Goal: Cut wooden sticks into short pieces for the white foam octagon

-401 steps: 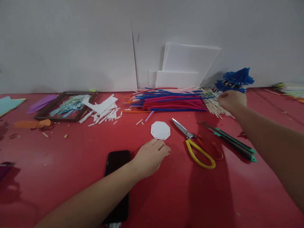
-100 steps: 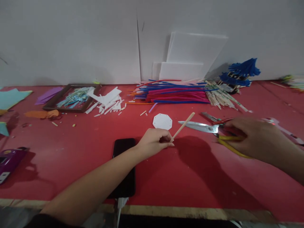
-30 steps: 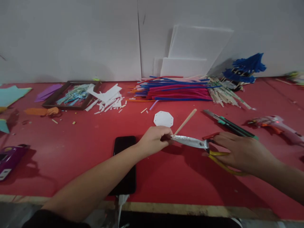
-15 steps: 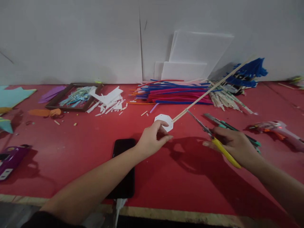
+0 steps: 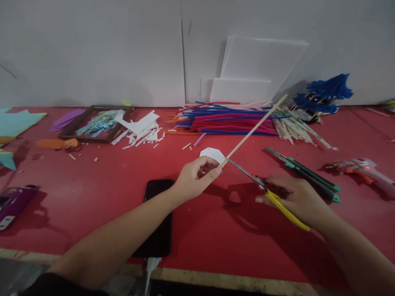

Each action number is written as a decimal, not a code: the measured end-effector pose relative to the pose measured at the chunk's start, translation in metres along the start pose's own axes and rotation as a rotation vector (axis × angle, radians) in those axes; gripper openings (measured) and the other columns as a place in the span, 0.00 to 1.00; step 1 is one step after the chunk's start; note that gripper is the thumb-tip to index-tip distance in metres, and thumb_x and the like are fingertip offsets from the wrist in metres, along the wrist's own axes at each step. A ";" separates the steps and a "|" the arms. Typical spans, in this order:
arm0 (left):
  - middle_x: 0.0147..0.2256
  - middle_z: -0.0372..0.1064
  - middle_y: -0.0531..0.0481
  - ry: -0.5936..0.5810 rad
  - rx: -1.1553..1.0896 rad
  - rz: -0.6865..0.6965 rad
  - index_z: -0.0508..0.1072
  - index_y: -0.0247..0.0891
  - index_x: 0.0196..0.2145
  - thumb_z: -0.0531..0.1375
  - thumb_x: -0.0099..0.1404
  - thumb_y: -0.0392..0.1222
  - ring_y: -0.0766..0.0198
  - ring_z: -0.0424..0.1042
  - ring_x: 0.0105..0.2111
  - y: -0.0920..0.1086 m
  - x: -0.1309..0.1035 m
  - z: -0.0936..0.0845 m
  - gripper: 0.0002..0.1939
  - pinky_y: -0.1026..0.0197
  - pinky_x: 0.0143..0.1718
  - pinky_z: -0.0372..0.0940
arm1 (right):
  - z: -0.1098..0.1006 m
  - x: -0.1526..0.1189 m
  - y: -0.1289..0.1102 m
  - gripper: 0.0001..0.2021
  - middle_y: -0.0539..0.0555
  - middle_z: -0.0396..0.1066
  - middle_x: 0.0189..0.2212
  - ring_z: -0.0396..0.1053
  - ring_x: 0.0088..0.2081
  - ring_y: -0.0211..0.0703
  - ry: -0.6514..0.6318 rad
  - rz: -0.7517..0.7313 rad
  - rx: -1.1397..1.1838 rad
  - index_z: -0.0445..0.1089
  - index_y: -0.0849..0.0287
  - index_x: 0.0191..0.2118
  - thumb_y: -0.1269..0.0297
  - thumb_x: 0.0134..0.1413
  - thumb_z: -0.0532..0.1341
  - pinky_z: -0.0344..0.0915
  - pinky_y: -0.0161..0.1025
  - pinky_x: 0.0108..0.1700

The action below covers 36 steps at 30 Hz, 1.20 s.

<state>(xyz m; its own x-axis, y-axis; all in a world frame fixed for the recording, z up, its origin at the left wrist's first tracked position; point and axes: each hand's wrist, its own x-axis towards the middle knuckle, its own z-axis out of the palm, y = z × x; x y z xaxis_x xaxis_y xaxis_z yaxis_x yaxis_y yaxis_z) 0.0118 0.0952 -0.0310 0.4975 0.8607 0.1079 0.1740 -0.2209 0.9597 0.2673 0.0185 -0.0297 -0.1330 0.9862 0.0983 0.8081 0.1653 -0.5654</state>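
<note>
Between the hands, the left hand (image 5: 194,177) pinched a wooden stick (image 5: 254,128) steady while the right hand (image 5: 296,197) gripped scissors (image 5: 262,187), blade tips meeting the stick beside the left fingers.

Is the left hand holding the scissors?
No. The left hand pinches the stick; the right hand holds the scissors.

The right hand (image 5: 296,199), earlier out at the stick pile, now grips the yellow-handled steel scissors (image 5: 265,190), their tip brought against the thin wooden stick (image 5: 253,129) just beside the left hand (image 5: 194,179), which now pinches it.
</note>
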 end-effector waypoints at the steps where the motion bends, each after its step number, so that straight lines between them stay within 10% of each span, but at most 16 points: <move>1: 0.33 0.73 0.47 -0.019 -0.018 -0.002 0.69 0.36 0.36 0.59 0.63 0.48 0.64 0.73 0.33 0.000 0.000 0.000 0.12 0.61 0.36 0.67 | -0.001 0.000 0.000 0.28 0.46 0.55 0.17 0.52 0.20 0.35 -0.012 0.012 0.009 0.59 0.56 0.21 0.32 0.46 0.59 0.51 0.35 0.22; 13: 0.33 0.71 0.50 -0.039 -0.121 0.226 0.60 0.40 0.48 0.65 0.59 0.46 0.64 0.74 0.32 0.006 -0.010 0.000 0.24 0.62 0.34 0.69 | 0.000 -0.012 -0.010 0.24 0.45 0.52 0.19 0.51 0.22 0.34 -0.183 0.119 0.344 0.61 0.56 0.23 0.38 0.45 0.63 0.52 0.33 0.21; 24: 0.24 0.65 0.58 -0.017 -0.069 0.068 0.61 0.39 0.43 0.60 0.60 0.42 0.67 0.72 0.25 0.004 -0.009 0.002 0.15 0.66 0.27 0.65 | 0.001 -0.008 -0.007 0.29 0.45 0.51 0.18 0.51 0.22 0.35 -0.054 0.165 0.210 0.59 0.56 0.20 0.31 0.41 0.61 0.50 0.35 0.22; 32: 0.27 0.71 0.52 -0.223 0.785 0.136 0.67 0.39 0.46 0.55 0.61 0.36 0.61 0.72 0.27 0.000 -0.012 0.001 0.14 0.63 0.28 0.62 | 0.000 -0.009 0.007 0.31 0.44 0.46 0.18 0.45 0.22 0.33 0.155 0.166 0.171 0.56 0.56 0.20 0.31 0.41 0.62 0.45 0.34 0.21; 36: 0.30 0.73 0.48 -0.173 0.873 0.146 0.69 0.38 0.45 0.57 0.64 0.44 0.59 0.73 0.28 0.002 -0.014 0.003 0.13 0.62 0.26 0.61 | -0.001 -0.007 0.002 0.31 0.45 0.47 0.18 0.47 0.22 0.33 0.114 0.154 0.172 0.56 0.56 0.20 0.30 0.41 0.61 0.46 0.34 0.21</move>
<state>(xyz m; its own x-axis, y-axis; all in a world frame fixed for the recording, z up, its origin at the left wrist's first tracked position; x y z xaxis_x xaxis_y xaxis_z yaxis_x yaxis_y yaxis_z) 0.0075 0.0811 -0.0311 0.6741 0.7311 0.1052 0.6471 -0.6531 0.3933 0.2703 0.0118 -0.0303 0.0573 0.9946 0.0863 0.7027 0.0212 -0.7112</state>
